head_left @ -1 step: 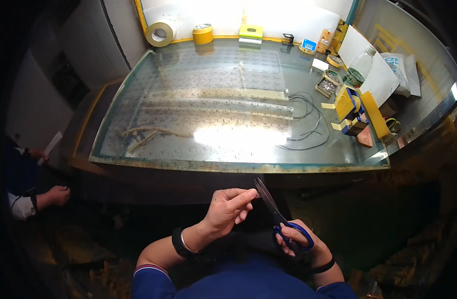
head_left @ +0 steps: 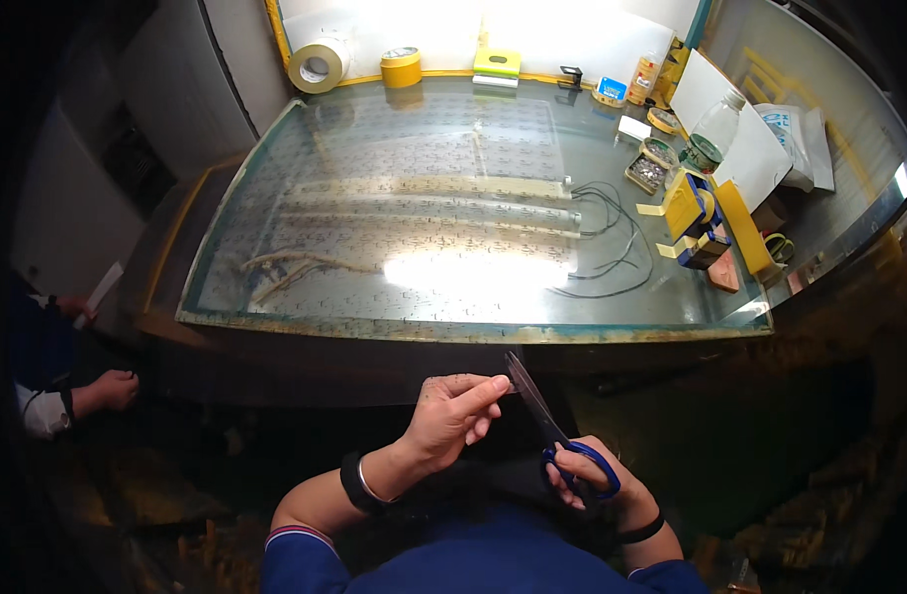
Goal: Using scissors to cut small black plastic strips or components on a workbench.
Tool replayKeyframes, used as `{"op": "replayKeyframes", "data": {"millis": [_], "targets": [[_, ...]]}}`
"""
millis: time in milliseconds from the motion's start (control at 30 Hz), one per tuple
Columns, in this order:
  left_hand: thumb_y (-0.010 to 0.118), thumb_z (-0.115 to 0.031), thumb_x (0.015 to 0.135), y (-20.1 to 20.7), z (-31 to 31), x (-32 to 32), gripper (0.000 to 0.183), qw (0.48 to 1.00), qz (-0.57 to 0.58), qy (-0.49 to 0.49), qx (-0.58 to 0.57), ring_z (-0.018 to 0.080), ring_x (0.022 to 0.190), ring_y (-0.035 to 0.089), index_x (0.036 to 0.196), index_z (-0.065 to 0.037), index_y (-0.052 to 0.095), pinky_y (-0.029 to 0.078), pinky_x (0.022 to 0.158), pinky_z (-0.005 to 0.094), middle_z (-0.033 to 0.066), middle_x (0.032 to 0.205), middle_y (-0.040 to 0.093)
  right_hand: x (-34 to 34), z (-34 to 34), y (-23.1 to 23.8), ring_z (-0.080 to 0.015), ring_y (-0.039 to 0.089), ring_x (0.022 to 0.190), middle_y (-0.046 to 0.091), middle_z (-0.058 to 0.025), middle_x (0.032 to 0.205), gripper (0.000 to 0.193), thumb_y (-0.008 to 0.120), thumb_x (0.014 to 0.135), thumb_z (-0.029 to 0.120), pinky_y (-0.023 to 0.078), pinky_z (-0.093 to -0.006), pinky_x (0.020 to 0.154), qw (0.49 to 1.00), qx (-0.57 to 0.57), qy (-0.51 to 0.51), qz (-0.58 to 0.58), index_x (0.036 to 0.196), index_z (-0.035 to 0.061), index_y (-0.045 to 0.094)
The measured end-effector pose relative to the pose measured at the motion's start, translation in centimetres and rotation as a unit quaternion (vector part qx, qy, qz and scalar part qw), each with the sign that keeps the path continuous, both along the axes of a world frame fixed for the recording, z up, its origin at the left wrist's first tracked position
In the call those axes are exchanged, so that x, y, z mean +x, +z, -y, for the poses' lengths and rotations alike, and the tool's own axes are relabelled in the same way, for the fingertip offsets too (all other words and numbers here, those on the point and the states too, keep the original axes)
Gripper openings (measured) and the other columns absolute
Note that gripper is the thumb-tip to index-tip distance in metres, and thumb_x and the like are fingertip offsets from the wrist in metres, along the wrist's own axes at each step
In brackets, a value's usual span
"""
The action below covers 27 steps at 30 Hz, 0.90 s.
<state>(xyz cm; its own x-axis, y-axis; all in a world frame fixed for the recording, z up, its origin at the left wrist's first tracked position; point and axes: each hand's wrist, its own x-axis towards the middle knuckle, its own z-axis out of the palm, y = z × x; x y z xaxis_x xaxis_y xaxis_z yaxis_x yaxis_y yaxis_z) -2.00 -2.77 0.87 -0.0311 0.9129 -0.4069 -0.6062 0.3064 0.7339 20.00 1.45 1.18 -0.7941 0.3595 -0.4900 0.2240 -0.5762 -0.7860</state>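
My left hand [head_left: 451, 416] is raised before the glass table's front edge, thumb and fingers pinched on a thin, see-through piece of film [head_left: 514, 387]. Only a bit of the film shows past the fingertips; the rest is hard to make out against the dark. In my right hand [head_left: 597, 473] are scissors [head_left: 544, 416] with blue handles, fingers through the loops. Their dark blades point up and to the left, the tips beside the left fingertips and the film's edge. Whether the blades touch the film cannot be told.
The lit glass table [head_left: 443, 330] carries a sheet of small marks, with cables [head_left: 636, 252] at its right. Tape rolls [head_left: 402, 67], a tape dispenser [head_left: 699, 213], a tin of small pieces [head_left: 651, 166] and a clear bottle [head_left: 713, 134] stand around its edges. Another person's hand [head_left: 115, 389] is at far left.
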Motion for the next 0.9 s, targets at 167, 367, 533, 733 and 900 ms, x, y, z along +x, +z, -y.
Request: {"op": "replayKeyframes", "data": {"millis": [167, 367, 533, 733, 900], "targets": [[0.060, -0.014, 0.082, -0.3, -0.2, 0.2, 0.014, 1.000, -0.026, 0.006, -0.007, 0.0049, 0.040, 0.048, 0.083, 0.000, 0.063, 0.033, 0.033, 0.0140, 0.0026, 0.058, 0.058, -1.4, 1.6, 0.4, -0.0076, 0.049, 0.043, 0.049, -0.0017, 0.054, 0.030, 0.055, 0.086, 0.026, 0.038, -0.0190, 0.038, 0.992, 0.064, -0.056, 0.095, 0.069, 0.0023, 0.052], [0.063, -0.017, 0.081, -0.1, -0.1, 0.7, 0.015, 1.000, -0.016, -0.003, 0.003, 0.0044, 0.040, 0.049, 0.082, -0.002, 0.063, 0.034, 0.033, 0.0145, 0.0028, 0.059, 0.058, -2.0, 3.3, 0.2, -0.0071, 0.050, 0.041, 0.049, -0.0008, 0.051, 0.031, 0.059, 0.083, 0.025, 0.038, -0.0203, 0.037, 0.961, 0.224, -0.093, 0.132, 0.062, 0.0041, 0.050], [0.063, -0.019, 0.081, 0.4, -0.2, 1.1, 0.016, 1.000, -0.011, -0.004, 0.007, 0.0042, 0.041, 0.049, 0.082, -0.002, 0.063, 0.033, 0.034, 0.0145, 0.0023, 0.058, 0.058, -1.9, 3.6, -1.2, -0.0075, 0.050, 0.040, 0.047, -0.0010, 0.049, 0.032, 0.060, 0.083, 0.022, 0.037, -0.0211, 0.036, 0.921, 0.354, -0.114, 0.120, 0.060, 0.0042, 0.046], [0.061, -0.014, 0.081, 0.4, -0.1, 1.6, 0.013, 1.000, -0.008, -0.003, -0.011, 0.0050, 0.037, 0.046, 0.082, -0.001, 0.064, 0.031, 0.032, 0.0153, 0.0025, 0.056, 0.057, -2.4, 3.4, -1.3, -0.0220, 0.036, 0.045, 0.038, -0.0119, 0.052, 0.037, 0.065, 0.077, 0.022, 0.031, -0.0339, 0.044, 0.906, 0.368, -0.149, 0.144, 0.057, -0.0005, 0.044], [0.061, -0.014, 0.081, 0.5, 0.1, 1.8, 0.014, 1.000, -0.002, -0.005, -0.008, 0.0051, 0.037, 0.045, 0.082, 0.000, 0.064, 0.031, 0.032, 0.0157, 0.0024, 0.055, 0.056, -2.5, 3.3, -1.5, -0.0218, 0.036, 0.045, 0.038, -0.0120, 0.052, 0.037, 0.065, 0.077, 0.022, 0.031, -0.0336, 0.044, 0.898, 0.388, -0.159, 0.133, 0.057, -0.0005, 0.043]]}}
